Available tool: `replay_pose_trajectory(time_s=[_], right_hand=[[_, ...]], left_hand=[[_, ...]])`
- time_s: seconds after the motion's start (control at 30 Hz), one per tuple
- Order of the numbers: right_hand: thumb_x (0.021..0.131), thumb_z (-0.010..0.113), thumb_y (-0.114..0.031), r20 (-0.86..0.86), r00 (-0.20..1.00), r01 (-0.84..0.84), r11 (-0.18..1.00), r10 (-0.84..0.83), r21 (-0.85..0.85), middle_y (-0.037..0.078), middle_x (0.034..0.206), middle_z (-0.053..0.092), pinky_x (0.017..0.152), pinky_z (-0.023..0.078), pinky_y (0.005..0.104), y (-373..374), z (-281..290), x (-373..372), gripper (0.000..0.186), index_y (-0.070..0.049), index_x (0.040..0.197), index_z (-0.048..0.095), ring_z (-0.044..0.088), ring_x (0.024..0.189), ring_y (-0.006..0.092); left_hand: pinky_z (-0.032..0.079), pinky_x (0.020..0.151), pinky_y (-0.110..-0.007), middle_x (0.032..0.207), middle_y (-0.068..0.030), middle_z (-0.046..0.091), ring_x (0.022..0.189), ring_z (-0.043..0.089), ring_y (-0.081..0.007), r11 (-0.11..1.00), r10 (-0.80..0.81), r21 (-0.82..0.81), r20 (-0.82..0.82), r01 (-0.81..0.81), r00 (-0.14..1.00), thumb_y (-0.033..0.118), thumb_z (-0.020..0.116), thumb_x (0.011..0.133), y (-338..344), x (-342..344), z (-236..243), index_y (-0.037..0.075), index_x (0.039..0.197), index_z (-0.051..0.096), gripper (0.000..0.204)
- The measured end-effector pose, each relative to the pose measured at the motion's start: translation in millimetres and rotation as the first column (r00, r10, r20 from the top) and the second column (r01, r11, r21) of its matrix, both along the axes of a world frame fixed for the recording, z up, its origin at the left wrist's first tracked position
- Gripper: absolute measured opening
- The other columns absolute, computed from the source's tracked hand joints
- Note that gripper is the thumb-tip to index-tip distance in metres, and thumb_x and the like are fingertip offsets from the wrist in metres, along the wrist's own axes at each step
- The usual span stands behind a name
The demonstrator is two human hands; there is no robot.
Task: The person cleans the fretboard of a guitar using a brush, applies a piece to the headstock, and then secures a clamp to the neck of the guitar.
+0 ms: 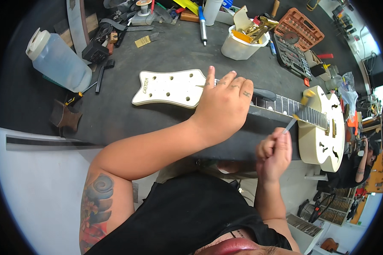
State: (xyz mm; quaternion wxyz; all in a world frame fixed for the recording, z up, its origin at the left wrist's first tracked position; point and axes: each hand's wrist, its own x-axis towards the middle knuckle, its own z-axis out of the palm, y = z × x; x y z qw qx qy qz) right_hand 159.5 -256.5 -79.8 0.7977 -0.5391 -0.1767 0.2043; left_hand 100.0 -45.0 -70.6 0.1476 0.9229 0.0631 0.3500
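A cream electric guitar lies across the bench, its headstock [168, 88] to the left, bare of tuners, with several holes. Over the upper end of its dark fretted neck is my left hand [222, 108], back upward. Its outermost finger sticks out and the others curl down; the thumb and whatever they grip are hidden. Closer to me, my right hand [274, 154] is closed round the thin grey handle of a small hammer [304, 104]. The hammer's yellow-tipped head, blurred, is over the fretboard near the cream guitar body [321, 127].
A dark padded rest [264, 94] shows beside the neck. Farther back are a white tub [244, 47] of tools, a blue-handled marker-like tool [203, 27] and an orange tool case [300, 29]. A water jug [61, 61] lies left. Another person [361, 163] is at far right.
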Motion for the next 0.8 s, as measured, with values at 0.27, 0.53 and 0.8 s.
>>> replay_pose_trajectory(time_s=[0.27,0.53,0.8], right_hand=[[0.119,0.043,-0.025,-0.054,0.984,-0.174,0.978,0.168,-0.113,-0.003,0.062,0.039,0.048,0.028,0.0259,-2.4,-0.5,1.9,0.022,-0.007,0.111,0.052,0.031,0.051,0.0073],[0.119,0.042,-0.027,-0.069,0.989,-0.137,0.985,0.130,-0.107,-0.003,0.063,0.039,0.048,0.028,0.0257,-1.1,-8.9,-0.4,0.025,-0.007,0.109,0.053,0.031,0.052,0.0070],[0.119,0.041,-0.025,-0.066,0.974,-0.225,0.966,0.218,-0.130,-0.002,0.063,0.040,0.048,0.028,0.0259,1.5,-11.5,-4.0,0.024,-0.006,0.110,0.052,0.031,0.052,0.0073]], left_hand=[[0.044,0.111,-0.069,0.122,-0.0200,0.071,0.119,0.068,-0.0373,0.998,0.007,-0.063,-0.016,-0.008,1.000,0.008,0.060,0.095,0.2,2.9,0.0,-0.005,0.134,0.059,0.041],[0.043,0.115,-0.065,0.119,-0.0204,0.070,0.118,0.067,-0.0375,0.997,-0.012,-0.077,-0.044,0.009,0.999,0.007,0.059,0.094,0.3,3.7,1.1,-0.006,0.131,0.059,0.039],[0.044,0.114,-0.064,0.116,-0.0207,0.070,0.116,0.067,-0.0372,0.996,-0.013,-0.087,0.019,0.014,1.000,0.006,0.059,0.094,1.4,6.4,-0.3,-0.007,0.129,0.059,0.038]])
